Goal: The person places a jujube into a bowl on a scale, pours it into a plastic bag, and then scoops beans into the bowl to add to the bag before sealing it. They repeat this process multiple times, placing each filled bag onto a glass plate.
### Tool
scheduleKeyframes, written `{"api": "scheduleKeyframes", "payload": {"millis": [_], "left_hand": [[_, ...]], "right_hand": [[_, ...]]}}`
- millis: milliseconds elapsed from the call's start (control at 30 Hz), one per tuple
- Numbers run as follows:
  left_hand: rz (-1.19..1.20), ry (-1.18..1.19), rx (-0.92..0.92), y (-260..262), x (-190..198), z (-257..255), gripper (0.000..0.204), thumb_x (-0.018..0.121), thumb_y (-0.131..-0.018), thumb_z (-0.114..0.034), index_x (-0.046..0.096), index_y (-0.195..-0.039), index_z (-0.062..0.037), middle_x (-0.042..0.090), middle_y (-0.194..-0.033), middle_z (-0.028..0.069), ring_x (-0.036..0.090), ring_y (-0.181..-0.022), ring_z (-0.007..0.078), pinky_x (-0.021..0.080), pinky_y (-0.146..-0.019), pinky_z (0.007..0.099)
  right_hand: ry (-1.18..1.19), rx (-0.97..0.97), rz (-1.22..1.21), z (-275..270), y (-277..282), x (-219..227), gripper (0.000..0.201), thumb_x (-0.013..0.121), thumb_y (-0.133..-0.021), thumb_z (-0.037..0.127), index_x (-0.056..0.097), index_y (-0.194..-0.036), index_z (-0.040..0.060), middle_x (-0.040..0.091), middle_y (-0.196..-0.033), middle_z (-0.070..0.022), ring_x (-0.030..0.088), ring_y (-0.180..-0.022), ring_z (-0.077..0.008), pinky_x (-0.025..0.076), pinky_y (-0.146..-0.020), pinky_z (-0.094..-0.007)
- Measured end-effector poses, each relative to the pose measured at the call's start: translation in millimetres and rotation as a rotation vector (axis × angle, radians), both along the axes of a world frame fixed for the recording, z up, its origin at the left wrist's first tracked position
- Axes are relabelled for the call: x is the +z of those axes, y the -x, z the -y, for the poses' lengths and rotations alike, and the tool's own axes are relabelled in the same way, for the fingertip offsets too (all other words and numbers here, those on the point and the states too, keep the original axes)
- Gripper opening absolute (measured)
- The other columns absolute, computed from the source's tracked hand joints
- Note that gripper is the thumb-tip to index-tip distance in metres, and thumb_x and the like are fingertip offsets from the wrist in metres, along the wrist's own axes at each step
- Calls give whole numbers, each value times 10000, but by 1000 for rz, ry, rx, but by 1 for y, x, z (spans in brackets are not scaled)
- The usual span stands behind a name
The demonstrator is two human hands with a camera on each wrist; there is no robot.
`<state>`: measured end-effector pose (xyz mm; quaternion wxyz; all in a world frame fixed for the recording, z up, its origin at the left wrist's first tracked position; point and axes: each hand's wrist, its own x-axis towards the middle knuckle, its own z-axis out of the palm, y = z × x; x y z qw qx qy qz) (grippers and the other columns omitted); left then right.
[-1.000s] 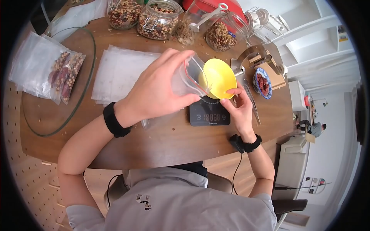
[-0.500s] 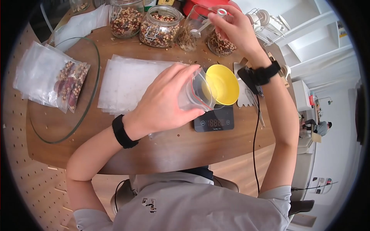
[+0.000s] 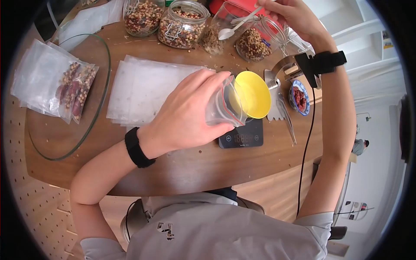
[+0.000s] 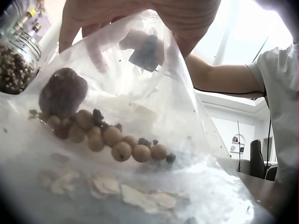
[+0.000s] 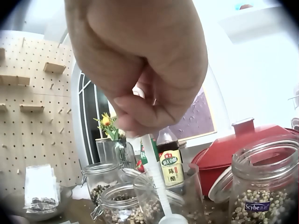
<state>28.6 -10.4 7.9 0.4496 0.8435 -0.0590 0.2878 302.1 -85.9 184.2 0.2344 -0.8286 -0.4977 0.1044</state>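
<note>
In the head view my left hand [image 3: 186, 110] grips a clear zip bag [image 3: 223, 106] by its upper part, keeping its mouth spread. Through the bag's side, the left wrist view shows pale round beans [image 4: 121, 150], a dark red wrinkled date [image 4: 63, 92] and pale flat slices [image 4: 140, 198]. A yellow bowl [image 3: 253, 97] sits beside the bag mouth, at the black digital scale [image 3: 241, 138]. My right hand [image 3: 297, 19] pinches the handle of a white spoon [image 3: 226, 34]. The spoon's bowl overlaps a glass container of brownish dried bits [image 3: 211, 39].
Jars of mixed beans [image 3: 182, 26] line the back, near a red lidded pot [image 5: 243, 144]. Flat bags [image 3: 143, 89] lie left of centre. Filled bags [image 3: 76, 93] rest in a glass dish [image 3: 107, 65]. Tongs [image 3: 288, 119] and a patterned bowl [image 3: 307, 108] are at the right.
My right hand left the yellow bowl, reached to the back for the white spoon, and has moved right with its handle. My left hand keeps the zip bag, shifted slightly right.
</note>
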Motion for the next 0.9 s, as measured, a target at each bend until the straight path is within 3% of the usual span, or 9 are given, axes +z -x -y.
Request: {"api": "scheduleKeyframes", "payload": {"millis": [133,233,333,633,667,767,900], "left_hand": [[-10,10,-6,1,0,1,840,895,-699,-125,502,-1428,19,583,-1295,169,626,-1150,313,507,-981,382],[-4,11,-10,1,0,1,841,895,-699,-126,501,-1428,19,582,-1296,169,624,-1154,313,505,-984,382],[-1,12,-8,1,0,-1,843,893,-698,-124,498,-1429,21,581,-1296,170,622,-1159,313,505,-986,383],[-16,1,-8,1,0,0,846,890,-697,-125,494,-1430,22,580,-1288,169,621,-1158,315,506,-983,382],[-12,-3,-6,1,-1,0,846,890,-698,-124,494,-1431,21,580,-1287,169,621,-1156,315,506,-982,382],[-2,-2,-8,1,-1,1,841,887,-702,-126,494,-1430,21,580,-1287,167,620,-1156,316,505,-981,381],[-21,8,-17,1,-1,1,834,884,-705,-132,497,-1427,23,581,-1289,166,616,-1159,318,503,-981,381]], "right_hand": [[226,36,-159,-11,25,8,281,675,-997,261,745,-884,14,625,-664,-9,563,-599,-86,435,-543,-266],[220,49,112,-21,-1,-13,315,677,-991,297,740,-891,6,614,-657,-16,562,-592,-100,440,-533,-290],[218,73,163,-25,-5,-19,341,682,-984,328,740,-900,3,605,-648,-10,559,-587,-112,444,-528,-303],[272,28,13,-43,-17,-16,350,628,-1010,360,748,-1019,31,629,-738,-22,561,-578,-113,434,-489,-275],[295,-48,20,-44,-6,-12,362,631,-1003,387,757,-1011,48,644,-749,-22,560,-576,-119,430,-483,-271],[168,41,119,-51,-25,-26,368,638,-995,407,761,-993,60,663,-768,-21,580,-611,-120,434,-491,-277],[209,1,79,-50,-13,-19,356,648,-990,397,764,-975,61,676,-784,-18,605,-694,-125,468,-579,-289]]}}
